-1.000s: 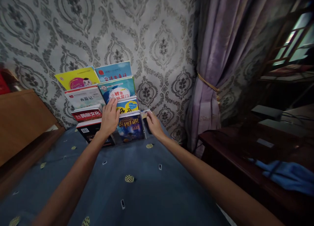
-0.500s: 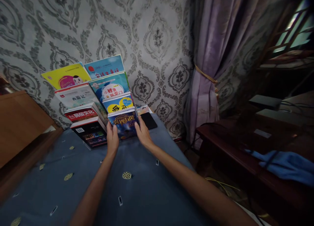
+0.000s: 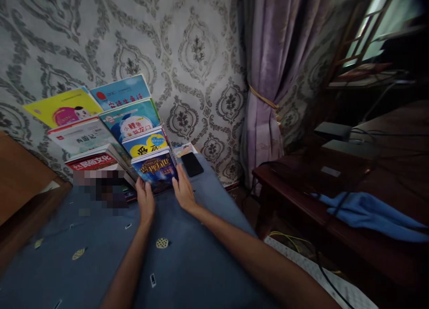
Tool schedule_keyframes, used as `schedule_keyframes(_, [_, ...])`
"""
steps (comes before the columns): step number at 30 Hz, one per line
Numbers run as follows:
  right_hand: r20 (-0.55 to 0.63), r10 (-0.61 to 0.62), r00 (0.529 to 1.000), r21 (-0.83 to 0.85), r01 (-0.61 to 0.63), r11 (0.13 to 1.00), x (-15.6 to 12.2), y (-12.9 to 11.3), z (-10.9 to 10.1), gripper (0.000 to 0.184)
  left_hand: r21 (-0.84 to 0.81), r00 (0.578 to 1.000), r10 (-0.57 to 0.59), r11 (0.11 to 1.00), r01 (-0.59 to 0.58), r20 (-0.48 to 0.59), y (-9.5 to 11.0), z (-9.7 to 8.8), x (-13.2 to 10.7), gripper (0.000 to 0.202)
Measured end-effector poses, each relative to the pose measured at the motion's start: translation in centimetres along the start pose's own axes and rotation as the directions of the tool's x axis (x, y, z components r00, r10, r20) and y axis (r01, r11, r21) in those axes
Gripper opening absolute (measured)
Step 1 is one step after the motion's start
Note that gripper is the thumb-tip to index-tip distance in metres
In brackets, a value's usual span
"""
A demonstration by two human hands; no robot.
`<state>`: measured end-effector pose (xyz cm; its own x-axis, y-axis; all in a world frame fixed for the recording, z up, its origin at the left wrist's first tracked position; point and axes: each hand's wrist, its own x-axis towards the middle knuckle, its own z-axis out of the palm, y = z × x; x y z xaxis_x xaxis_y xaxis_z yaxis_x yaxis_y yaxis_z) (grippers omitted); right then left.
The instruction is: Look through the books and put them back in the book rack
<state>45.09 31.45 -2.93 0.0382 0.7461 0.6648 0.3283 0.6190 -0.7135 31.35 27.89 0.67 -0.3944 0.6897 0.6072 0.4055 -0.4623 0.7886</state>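
Note:
Two overlapping rows of books lean against the patterned wall on a blue bedspread [image 3: 187,273]. The front book of the right row has a dark blue cover [image 3: 154,171]. My left hand [image 3: 145,201] grips its left edge, and my right hand [image 3: 182,189] presses on its right edge with the fingers together. Behind it stand a yellow-and-blue book [image 3: 145,143] and a pale blue one [image 3: 130,120]. The left row includes a red-spined book [image 3: 91,160] and a yellow book [image 3: 62,107]. A black phone [image 3: 192,164] lies just right of my right hand.
A wooden headboard [image 3: 20,179] rises at the left. A purple curtain [image 3: 268,76] hangs at the right of the wall. A dark wooden table [image 3: 335,201] with a blue cloth [image 3: 372,213], cables and flat boxes stands at the right. A window [image 3: 375,27] is at the top right.
Both hands have come down to the two sides of the dark blue front book; my left hand left the higher books, my right hand left the phone. The view swung to the right.

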Motion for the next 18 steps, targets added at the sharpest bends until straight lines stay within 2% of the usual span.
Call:
schedule_keyframes(6, [0.031,-0.005,0.999,-0.057,0.006,0.998,-1.0,0.0,-0.5,0.058,0.07,0.999,0.032,0.997,-0.034,0.024,-0.3,-0.8,-0.5,0.057])
schedule_keyframes(14, [0.066,-0.003,0.998,-0.066,0.007,0.998,-0.8,-0.2,-1.1,0.061,0.276,0.999,0.012,0.961,-0.026,0.053,-0.7,-2.4,-0.4,0.054])
schedule_keyframes(18, [0.078,-0.007,0.997,-0.066,0.012,0.998,-0.8,0.1,-1.1,0.06,0.272,0.996,0.028,0.961,-0.049,0.08,-0.8,-2.4,-0.5,0.052])
